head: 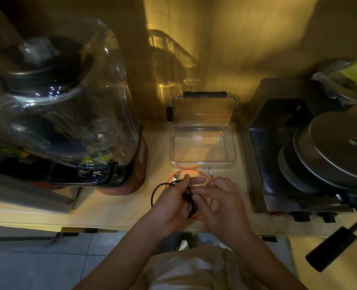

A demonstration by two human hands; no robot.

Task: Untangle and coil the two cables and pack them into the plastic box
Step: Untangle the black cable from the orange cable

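Nearest the camera, the left hand (174, 203) is gripping a bundle of black cable (189, 197), its fingers curling round the strands while a loop is hanging out to the left; the right hand (219, 199) is meeting it just beside, fingertips pinching the same black bundle; beneath both hands the orange cable (196, 171) is lying in a loose ring on the wooden counter (110, 208), its connector ends pointing toward the box; just beyond, the clear plastic box (202, 147) is sitting open and empty, its lid (203, 110) standing upright against the wall; a blender (64, 105) is standing to the left and a steel appliance (311, 147) to the right.
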